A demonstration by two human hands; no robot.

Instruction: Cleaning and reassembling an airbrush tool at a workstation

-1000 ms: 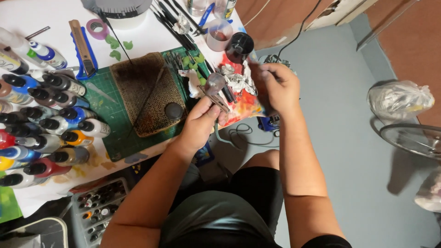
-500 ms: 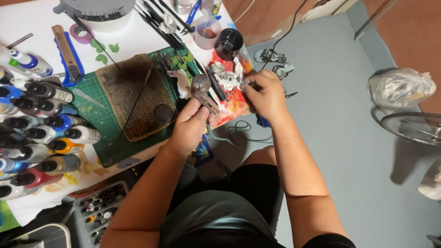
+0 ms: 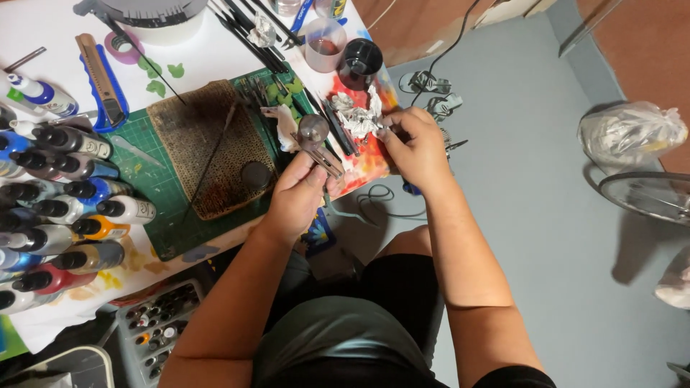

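In the head view, the left hand [image 3: 298, 192] is wrapped around an airbrush [image 3: 318, 146], a slim metal tool with a round silver cup on top. Its fingers are pressed together around the lower body of the tool, thumb alongside. The airbrush is held just above the near right corner of the table [image 3: 208, 57], over the edge of the green cutting mat [image 3: 162, 205] and a paint-smeared red and orange sheet [image 3: 366, 162]. Its long axis runs diagonally, from the cup end up and to the left down to the right toward the person's lap; which end is the nozzle cannot be told.

The right hand [image 3: 417, 147] pinches a crumpled white tissue [image 3: 359, 118] between thumb and fingertips, just beside the airbrush and over the same sheet.

The table edge runs right under both hands. To the right of it lies open grey floor [image 3: 525, 215], with cables near the table corner. To the left the surface is crowded: a brown woven pad [image 3: 205, 147] lies on the mat, rows of paint bottles [image 3: 65, 208] fill the far left, and a black cup [image 3: 359, 61] and a clear cup [image 3: 325, 44] stand just beyond the tissue.
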